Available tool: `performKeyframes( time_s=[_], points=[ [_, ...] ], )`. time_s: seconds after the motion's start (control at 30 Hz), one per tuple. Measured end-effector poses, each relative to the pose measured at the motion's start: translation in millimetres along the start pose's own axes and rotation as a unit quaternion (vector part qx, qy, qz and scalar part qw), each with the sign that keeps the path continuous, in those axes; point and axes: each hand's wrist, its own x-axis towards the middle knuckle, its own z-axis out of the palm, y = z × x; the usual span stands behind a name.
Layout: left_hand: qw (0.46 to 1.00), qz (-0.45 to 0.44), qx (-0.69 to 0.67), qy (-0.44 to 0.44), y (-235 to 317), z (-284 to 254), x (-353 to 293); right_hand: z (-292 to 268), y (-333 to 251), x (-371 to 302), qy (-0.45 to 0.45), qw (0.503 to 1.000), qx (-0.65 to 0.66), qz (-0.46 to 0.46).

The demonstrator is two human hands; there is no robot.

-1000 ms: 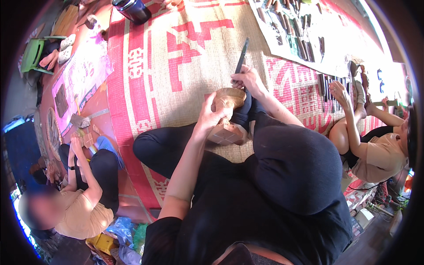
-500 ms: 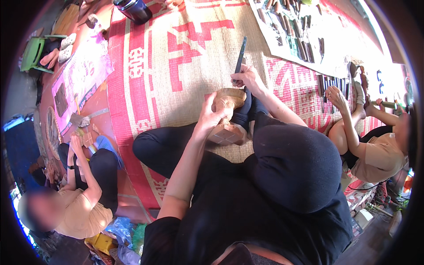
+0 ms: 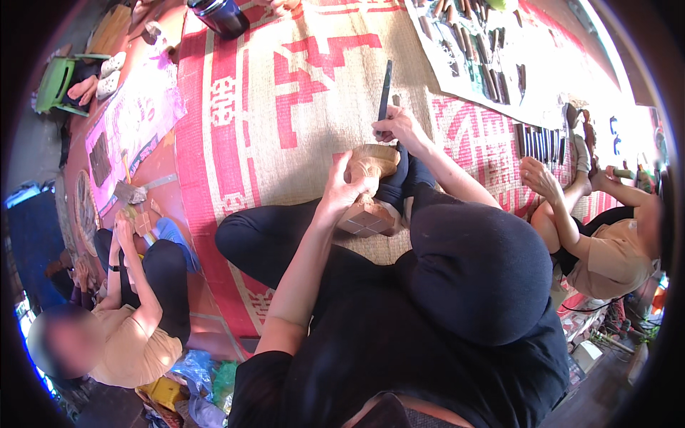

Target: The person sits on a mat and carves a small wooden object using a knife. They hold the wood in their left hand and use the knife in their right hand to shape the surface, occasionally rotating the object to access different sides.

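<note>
A partly carved wooden piece (image 3: pixel 372 162) rests between my crossed legs, with a rounded, flared upper part and a blocky base. Pencil-like lines cross the base's flat face (image 3: pixel 367 217). My left hand (image 3: pixel 347 184) is closed around its narrower middle, thumb across the wood. Just beyond the piece, my right hand (image 3: pixel 401 127) grips the lower part of a long, dark, flat tool (image 3: pixel 385 91), which points up and away from me. The tool's lower end is partly hidden by my fingers, and I cannot tell whether it touches the wood.
A red and cream woven mat (image 3: pixel 321 107) lies beneath me. Many-handled carving tools (image 3: pixel 485 57) cover a pale sheet at far right, with a row of slim tools (image 3: pixel 540 143) nearer. One person (image 3: pixel 128 335) works wood at left; another (image 3: pixel 606 250) sits at right. A dark jar (image 3: pixel 219 18) stands far left.
The dark tool in my right hand has swung slightly left at its far end. My left hand keeps its hold on the wooden piece, which has hardly moved.
</note>
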Motion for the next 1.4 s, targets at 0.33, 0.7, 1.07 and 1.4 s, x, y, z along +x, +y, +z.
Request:
performKeyframes(
  time_s=[0.33, 0.7, 1.07, 1.4],
  points=[
    [0.997, 0.007, 0.076, 0.002, -17, -9, 5, 2, -11, -5, -0.004, 0.999, -0.028, 0.03],
    [0.998, 0.008, 0.066, -0.004, -9, -6, 0, 7, -15, -4, -0.021, 0.999, -0.041, 0.014],
    [0.998, 0.026, 0.048, -0.02, -13, -7, 2, 7, -10, -3, -0.009, 0.999, -0.052, 0.0],
    [0.997, 0.015, 0.065, -0.029, -5, -6, 4, 25, -27, -10, -0.017, 0.993, -0.113, 0.018]
  ],
)
